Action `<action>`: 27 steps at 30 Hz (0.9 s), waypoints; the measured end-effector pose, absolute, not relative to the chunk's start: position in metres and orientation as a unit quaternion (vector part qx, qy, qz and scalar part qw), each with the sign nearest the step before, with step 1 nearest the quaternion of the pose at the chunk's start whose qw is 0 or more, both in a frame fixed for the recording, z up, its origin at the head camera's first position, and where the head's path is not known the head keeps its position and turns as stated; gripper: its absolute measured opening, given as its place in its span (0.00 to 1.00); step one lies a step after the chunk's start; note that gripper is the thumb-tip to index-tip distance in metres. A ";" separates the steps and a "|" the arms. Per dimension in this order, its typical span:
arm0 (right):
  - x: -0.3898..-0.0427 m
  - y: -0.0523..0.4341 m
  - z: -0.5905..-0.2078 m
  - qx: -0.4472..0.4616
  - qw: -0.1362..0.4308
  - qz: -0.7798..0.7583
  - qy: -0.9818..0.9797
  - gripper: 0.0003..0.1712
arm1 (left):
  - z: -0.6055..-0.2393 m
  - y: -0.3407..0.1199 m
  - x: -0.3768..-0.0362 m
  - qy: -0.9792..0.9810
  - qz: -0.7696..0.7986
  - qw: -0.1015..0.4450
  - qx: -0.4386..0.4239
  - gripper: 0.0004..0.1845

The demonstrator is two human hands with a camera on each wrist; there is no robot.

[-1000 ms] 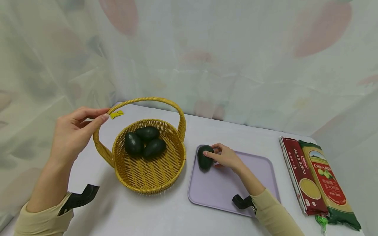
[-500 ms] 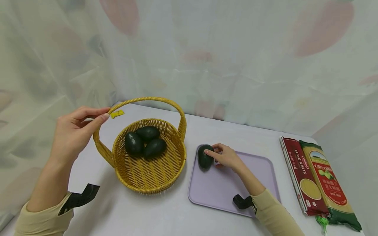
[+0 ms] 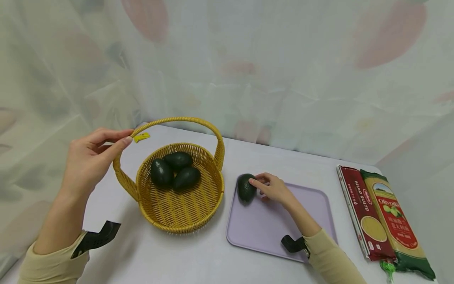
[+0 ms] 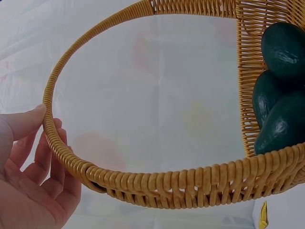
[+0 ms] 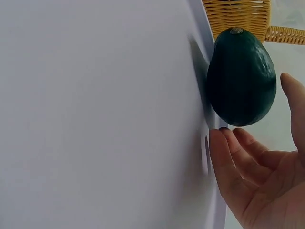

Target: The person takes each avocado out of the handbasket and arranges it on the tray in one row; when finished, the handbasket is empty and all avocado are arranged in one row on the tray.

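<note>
My left hand (image 3: pixel 86 157) pinches the arched handle (image 3: pixel 177 119) of a yellow wicker basket (image 3: pixel 173 213) between thumb and fingers. In the left wrist view, the thumb lies on one side of the wrapped handle (image 4: pixel 49 100) and the fingers are behind it. Three dark green avocados (image 3: pixel 186 178) are grouped in the back left of the basket. Another avocado (image 3: pixel 245 190) lies at the far left corner of a lilac tray (image 3: pixel 266 232). Beside it is my right hand (image 3: pixel 276 189); in the right wrist view its thumb stands apart from the avocado (image 5: pixel 241 78), and its fingertips are close below the fruit.
A red spaghetti pack (image 3: pixel 367 215) and a green and red pasta bag (image 3: pixel 393 217) lie at the right. Near their front ends is a small green item (image 3: pixel 388 266). A small yellow wrapper (image 3: pixel 142 137) lies behind the basket, with a hanging curtain (image 3: pixel 248 79) at the back.
The right thumb and fingers have drawn slightly to the right, off the avocado, which stays on the tray. The left hand and basket have hardly moved.
</note>
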State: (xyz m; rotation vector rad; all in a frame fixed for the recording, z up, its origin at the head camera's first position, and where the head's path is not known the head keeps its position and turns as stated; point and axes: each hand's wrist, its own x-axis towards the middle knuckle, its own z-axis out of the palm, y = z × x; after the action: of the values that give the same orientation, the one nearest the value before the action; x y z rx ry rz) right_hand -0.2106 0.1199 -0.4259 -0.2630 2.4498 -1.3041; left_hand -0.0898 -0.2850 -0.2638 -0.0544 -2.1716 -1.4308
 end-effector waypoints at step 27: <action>-0.194 0.105 -0.386 -0.195 0.047 -0.464 0.863 0.06 | -0.263 -0.285 -0.089 -0.815 -0.516 0.263 -0.011 0.12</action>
State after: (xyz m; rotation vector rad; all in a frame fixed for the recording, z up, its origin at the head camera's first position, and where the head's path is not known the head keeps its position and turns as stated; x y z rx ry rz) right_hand -0.1940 0.1054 -0.3857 -0.5938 2.6335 -1.4154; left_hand -0.0895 -0.2847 -0.2634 -0.0286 -2.2037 -1.3963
